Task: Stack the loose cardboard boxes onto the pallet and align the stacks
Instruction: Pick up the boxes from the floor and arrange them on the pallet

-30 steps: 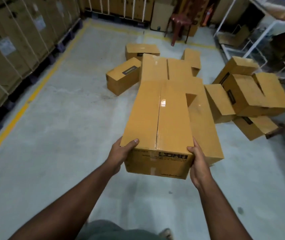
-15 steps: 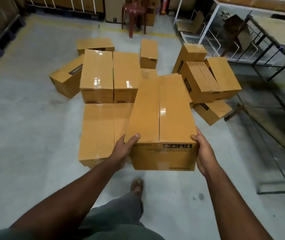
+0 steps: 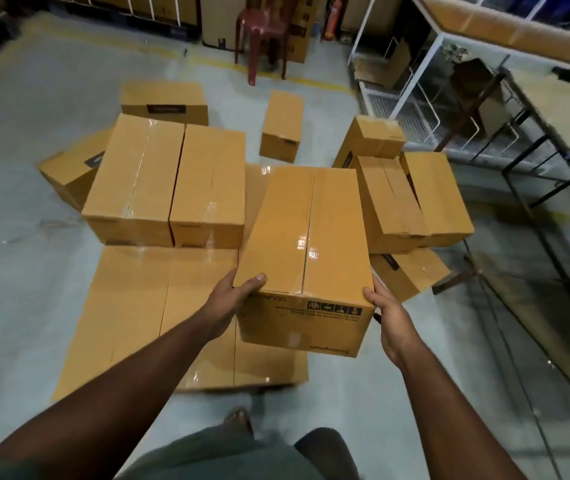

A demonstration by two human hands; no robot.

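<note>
Head view: both hands (image 3: 392, 315) grip a box (image 3: 306, 258), its upside-down print blurred, unreadable

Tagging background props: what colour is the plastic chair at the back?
Dark red, maroon-like; the chair shows in the head view, the only one given.

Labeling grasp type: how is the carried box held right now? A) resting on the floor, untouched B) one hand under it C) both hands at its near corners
C: the left hand and right hand grip the near corners of the carried box.
</note>
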